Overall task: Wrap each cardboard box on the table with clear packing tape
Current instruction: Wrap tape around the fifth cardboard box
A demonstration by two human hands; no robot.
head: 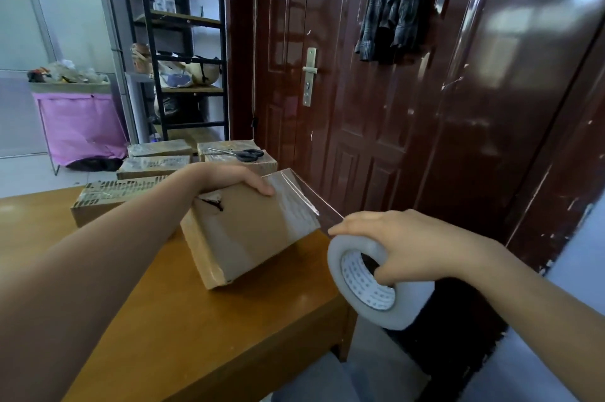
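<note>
Left hand is gripping the tilted box at the worktop right edge; right hand is clutching the tape roll just right, strip spanning between.

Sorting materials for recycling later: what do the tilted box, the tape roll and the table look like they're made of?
Tilted box: brown corrugated cardboard, matte, glossy where clear film covers its right end. Tape roll: translucent plastic tape, cloudy white, on what seems a printed cardboard core. Table: orange-brown wood or veneer, smooth sheen; which one is unclear.
</note>
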